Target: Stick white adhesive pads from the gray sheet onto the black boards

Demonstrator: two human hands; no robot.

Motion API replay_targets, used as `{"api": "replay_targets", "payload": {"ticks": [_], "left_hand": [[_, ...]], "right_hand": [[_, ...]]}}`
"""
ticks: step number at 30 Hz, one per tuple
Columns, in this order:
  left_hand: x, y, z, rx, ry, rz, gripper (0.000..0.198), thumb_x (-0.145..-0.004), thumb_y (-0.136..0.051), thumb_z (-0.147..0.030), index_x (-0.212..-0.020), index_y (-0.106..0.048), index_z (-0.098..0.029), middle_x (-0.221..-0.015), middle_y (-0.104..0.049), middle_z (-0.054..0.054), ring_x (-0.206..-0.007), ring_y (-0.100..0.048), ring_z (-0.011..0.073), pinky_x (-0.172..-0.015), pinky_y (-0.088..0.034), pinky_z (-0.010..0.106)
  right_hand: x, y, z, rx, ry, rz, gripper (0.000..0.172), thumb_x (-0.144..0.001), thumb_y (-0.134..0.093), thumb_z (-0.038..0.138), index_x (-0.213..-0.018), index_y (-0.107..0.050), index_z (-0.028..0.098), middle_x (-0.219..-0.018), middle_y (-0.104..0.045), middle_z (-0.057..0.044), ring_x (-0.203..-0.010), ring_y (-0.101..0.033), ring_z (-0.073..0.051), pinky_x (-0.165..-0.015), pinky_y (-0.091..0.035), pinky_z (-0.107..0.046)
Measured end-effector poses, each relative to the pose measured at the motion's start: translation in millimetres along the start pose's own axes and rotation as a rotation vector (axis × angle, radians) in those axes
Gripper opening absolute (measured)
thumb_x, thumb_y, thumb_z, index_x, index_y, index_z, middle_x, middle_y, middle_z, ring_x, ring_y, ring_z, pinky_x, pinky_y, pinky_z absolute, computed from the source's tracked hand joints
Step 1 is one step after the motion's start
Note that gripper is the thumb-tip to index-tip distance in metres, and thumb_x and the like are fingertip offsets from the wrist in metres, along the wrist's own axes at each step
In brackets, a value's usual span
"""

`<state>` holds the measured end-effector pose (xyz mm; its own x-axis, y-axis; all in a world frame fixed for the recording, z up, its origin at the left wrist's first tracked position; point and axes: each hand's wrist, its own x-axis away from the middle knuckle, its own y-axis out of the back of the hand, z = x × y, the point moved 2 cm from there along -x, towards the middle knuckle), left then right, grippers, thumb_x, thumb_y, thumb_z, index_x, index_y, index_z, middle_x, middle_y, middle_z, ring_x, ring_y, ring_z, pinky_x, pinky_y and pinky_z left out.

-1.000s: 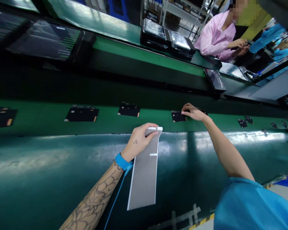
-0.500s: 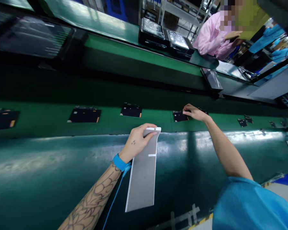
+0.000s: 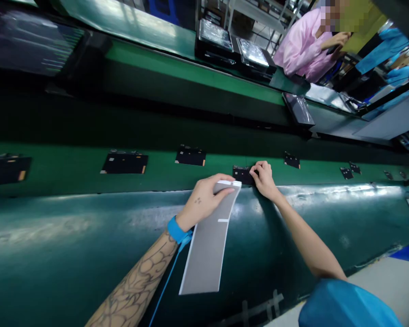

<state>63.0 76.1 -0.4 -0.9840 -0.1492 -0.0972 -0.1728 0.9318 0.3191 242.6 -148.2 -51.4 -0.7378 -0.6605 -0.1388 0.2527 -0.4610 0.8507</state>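
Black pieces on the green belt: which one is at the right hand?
The black piece against the fingers of the right hand: the only one touched. The others, such as the one further right, are untouched.

Green assembly line (image 3: pixel 191 78), metal shelving (image 3: pixel 255 12) beyond

Head-worn camera looks down across the green conveyor belt (image 3: pixel 64 163).

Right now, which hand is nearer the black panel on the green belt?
The right hand is nearer, touching the edge of the black panel; the left hand is farther left, holding a grey strip.
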Motion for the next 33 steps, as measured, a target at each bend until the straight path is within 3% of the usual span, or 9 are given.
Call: {"api": "replay_targets", "payload": {"ticks": [3, 6, 14, 33], "left_hand": [[-17, -23.0, -3, 0.033, -0.040, 0.136, 0.023, -0.095, -0.076, -0.022, -0.119, -0.076, -0.024, -0.129, -0.079, 0.005, -0.124, -0.073, 0.0284, -0.114, -0.055, 0.045], [-24, -33.6, 8, 0.003, -0.005, 0.126, 0.025, -0.093, -0.077, -0.017, -0.118, -0.076, -0.021, -0.140, -0.075, 0.009, -0.137, -0.067, 0.0312, -0.122, -0.050, 0.049], [-22, -29.4, 16, -0.042, 0.065, 0.114, 0.027, -0.094, -0.078, -0.019, -0.121, -0.078, -0.020, -0.149, -0.069, 0.011, -0.142, -0.063, 0.0340, -0.126, -0.047, 0.054], [-21, -30.3, 20, -0.039, 0.038, 0.111, 0.029, -0.096, -0.076, -0.021, -0.126, -0.075, -0.021, -0.146, -0.071, 0.010, -0.142, -0.063, 0.0316, -0.125, -0.047, 0.055]], "right_hand": [[-5, -21, 26, -0.024, 0.026, -0.002, 0.017, -0.109, -0.050, 0.036, -0.107, -0.063, 0.025, -0.121, -0.054, -0.012, -0.115, -0.051, -0.034, -0.105, -0.042, -0.055], [-20, -28, 34, -0.055, 0.035, 0.037, 0.015, -0.108, -0.051, 0.034, -0.105, -0.064, 0.025, -0.121, -0.054, -0.012, -0.115, -0.051, -0.033, -0.104, -0.043, -0.054], [-42, 1, 8, -0.233, 0.112, 0.321, 0.018, -0.108, -0.058, 0.037, -0.106, -0.069, 0.023, -0.116, -0.055, -0.009, -0.118, -0.055, -0.028, -0.112, -0.044, -0.047], [-53, 12, -1, -0.154, 0.201, 0.322, 0.017, -0.103, -0.062, 0.034, -0.095, -0.073, 0.023, -0.109, -0.063, -0.011, -0.113, -0.060, -0.030, -0.106, -0.047, -0.050]]}}
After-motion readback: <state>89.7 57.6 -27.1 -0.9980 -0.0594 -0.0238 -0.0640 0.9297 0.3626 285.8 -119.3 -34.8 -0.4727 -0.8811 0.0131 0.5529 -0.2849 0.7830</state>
